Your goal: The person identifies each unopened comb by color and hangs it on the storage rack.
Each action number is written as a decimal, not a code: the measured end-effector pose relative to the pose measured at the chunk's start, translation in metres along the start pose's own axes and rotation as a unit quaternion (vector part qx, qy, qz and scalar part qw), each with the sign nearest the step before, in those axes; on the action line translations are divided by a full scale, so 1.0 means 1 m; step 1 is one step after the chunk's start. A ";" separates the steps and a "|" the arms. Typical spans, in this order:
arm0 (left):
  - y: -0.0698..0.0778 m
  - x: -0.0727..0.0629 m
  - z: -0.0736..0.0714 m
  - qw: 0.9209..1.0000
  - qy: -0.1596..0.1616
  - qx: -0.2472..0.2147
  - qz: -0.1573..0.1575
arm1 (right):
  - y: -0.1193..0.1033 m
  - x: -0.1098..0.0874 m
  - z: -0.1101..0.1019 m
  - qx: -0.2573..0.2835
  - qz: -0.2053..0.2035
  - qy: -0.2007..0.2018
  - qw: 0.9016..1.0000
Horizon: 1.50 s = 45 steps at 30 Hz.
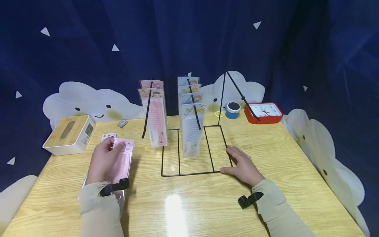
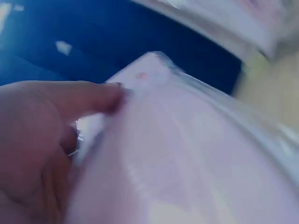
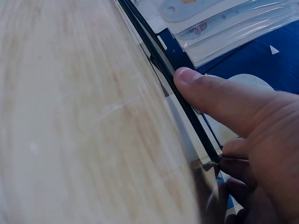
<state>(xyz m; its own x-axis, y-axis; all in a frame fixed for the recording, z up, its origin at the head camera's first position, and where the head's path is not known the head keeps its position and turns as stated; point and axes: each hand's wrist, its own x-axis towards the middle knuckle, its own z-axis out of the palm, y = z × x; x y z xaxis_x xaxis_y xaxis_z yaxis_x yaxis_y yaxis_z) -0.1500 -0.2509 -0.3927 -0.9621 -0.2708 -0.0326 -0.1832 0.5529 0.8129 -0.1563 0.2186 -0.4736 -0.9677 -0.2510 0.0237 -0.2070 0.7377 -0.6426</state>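
Note:
My left hand [image 1: 103,161] pinches the top part of a packaged pink comb [image 1: 121,166] between thumb and fingers, at the table's left. In the left wrist view the pink pack [image 2: 173,140] is blurred and fills much of the picture. Another pack [image 1: 109,135] peeks out beneath it, mostly hidden. My right hand [image 1: 244,168] rests at the near right corner of a black wire rack [image 1: 195,173], thumb [image 3: 189,76] against the front wire. On the rack's prongs hang packaged pink combs [image 1: 156,115] to the left and several packaged blue combs [image 1: 191,128] in the middle.
A bare prong [image 1: 242,97] juts forward from the rack's right. Behind stand a blue speaker [image 1: 232,111], a red clock [image 1: 263,113] and a yellow ring [image 1: 219,114]. A wood-topped tissue box [image 1: 69,135] and a small grey clip-like device [image 1: 122,123] lie at the left.

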 end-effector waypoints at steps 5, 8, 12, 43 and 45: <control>0.043 -0.025 -0.012 0.972 0.083 -0.220 0.017 | 0.001 0.000 0.000 -0.001 -0.001 -0.001 1.000; 0.060 -0.041 -0.014 0.937 0.093 -0.330 0.073 | 0.002 -0.001 0.001 0.000 0.000 -0.001 1.000; 0.075 -0.059 -0.013 0.903 0.073 -0.390 0.165 | 0.002 -0.001 0.001 0.003 0.001 -0.002 1.000; 0.114 -0.088 0.028 0.896 0.017 -0.377 0.233 | 0.000 0.000 0.000 0.005 0.006 -0.008 1.000; 0.111 -0.084 0.030 0.895 -0.001 -0.375 0.240 | 0.001 0.000 0.000 0.005 0.007 -0.009 1.000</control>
<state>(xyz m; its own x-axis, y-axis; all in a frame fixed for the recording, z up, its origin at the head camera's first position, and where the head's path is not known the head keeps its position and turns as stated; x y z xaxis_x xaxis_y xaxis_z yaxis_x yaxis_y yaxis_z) -0.0955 -0.1433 -0.3168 -0.8944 -0.1420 0.4241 0.4374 -0.0807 0.8956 -0.1567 0.2189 -0.4741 -0.9678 -0.2517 0.0007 -0.1915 0.7347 -0.6508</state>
